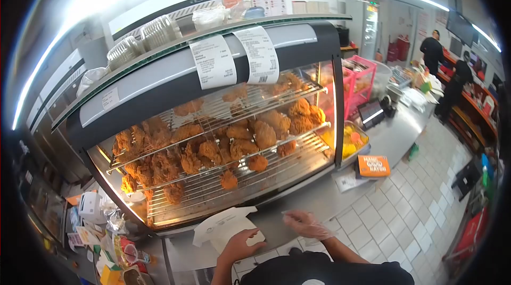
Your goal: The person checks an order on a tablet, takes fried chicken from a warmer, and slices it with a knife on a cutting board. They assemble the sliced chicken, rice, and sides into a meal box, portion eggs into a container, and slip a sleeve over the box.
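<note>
A white takeaway carton with raised flaps lies on the steel counter in front of the warming cabinet. My left hand is bare and open over the carton's near right side, thumb apart from the fingers; whether it touches is hard to tell. To the right, my right hand wears a clear plastic glove. Its fingers stretch left toward the carton, and I see nothing held in them. Behind the glass, pieces of fried chicken lie on wire racks at several levels.
Two receipts hang on the cabinet's front. Clear plastic containers stand on its top. An orange printed box sits right of the cabinet, near a tray of yellow items. A tablet stands farther back. Two people are at the far right.
</note>
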